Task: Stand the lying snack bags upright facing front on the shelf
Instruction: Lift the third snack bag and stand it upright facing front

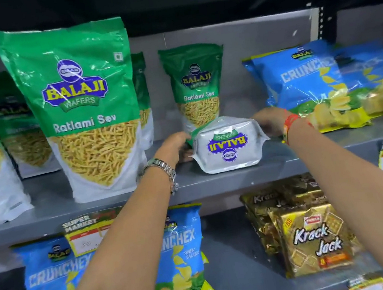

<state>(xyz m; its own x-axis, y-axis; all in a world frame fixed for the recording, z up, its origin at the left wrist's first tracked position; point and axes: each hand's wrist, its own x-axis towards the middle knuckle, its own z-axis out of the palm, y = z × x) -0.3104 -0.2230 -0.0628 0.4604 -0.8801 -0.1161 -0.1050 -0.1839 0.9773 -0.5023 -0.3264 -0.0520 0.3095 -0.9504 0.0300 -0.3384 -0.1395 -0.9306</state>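
1. One Balaji Ratlami Sev bag [228, 143] lies on the grey shelf [109, 200] at the centre of the frame, its white base gusset turned toward the camera and the logo upside down.
2. The left hand [173, 147] grips the bag's left edge, fingers curled around the green side.
3. The right hand [269, 120] reaches over the bag's upper right corner, fingers bent on it; a red thread band [290, 126] circles that wrist, and a metal watch [168, 172] sits on the left wrist.
4. Just behind the lying bag, a smaller upright Ratlami Sev bag [195, 85] stands facing front.
5. At centre left a large Ratlami Sev bag [82, 111] stands upright, with more behind it.
6. At the right, blue Crunchex bags [300, 83] lean back on the same shelf.
7. On the lower shelf, Crunchex bags [184, 256] stand at the lower left and gold Krack Jack packs [314, 238] at the lower right.
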